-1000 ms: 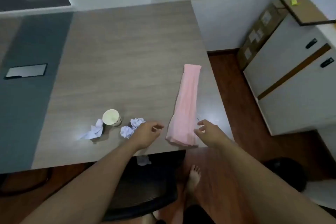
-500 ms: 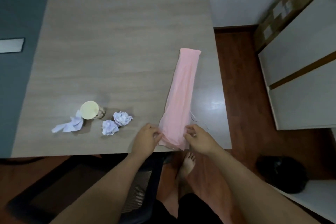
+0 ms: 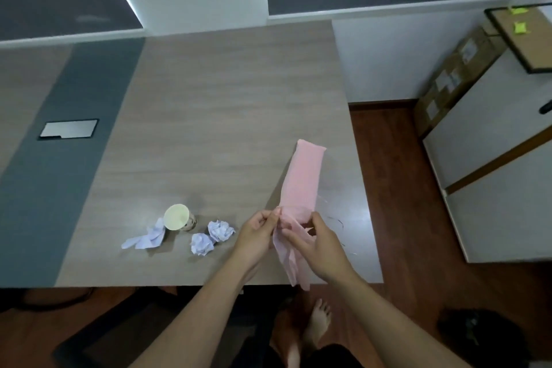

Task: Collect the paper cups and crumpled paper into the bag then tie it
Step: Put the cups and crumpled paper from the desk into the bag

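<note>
A long, flat pink plastic bag (image 3: pixel 303 179) lies on the wooden table (image 3: pixel 215 128), near its right edge. Its near end is lifted off the surface. My left hand (image 3: pixel 257 234) pinches that end from the left, and my right hand (image 3: pixel 316 243) grips it from the right; loose pink flaps hang below my fingers. To the left, a paper cup (image 3: pixel 178 217) lies tipped on its side with its mouth facing me. Two crumpled paper balls (image 3: pixel 211 237) sit just right of the cup, and a flatter crumpled paper (image 3: pixel 145 239) lies at its left.
A grey strip (image 3: pixel 64 140) runs down the table's left part, holding a dark-framed rectangular plate (image 3: pixel 68 129). White cabinets (image 3: pixel 493 164) and cardboard boxes (image 3: pixel 448 75) stand at the right. A black chair (image 3: pixel 125 334) and my bare feet are under the table's near edge.
Both hands reached the bag's near end, closed on it and lifted it off the table; the flaps now hang from my fingers. The view also shifted.
</note>
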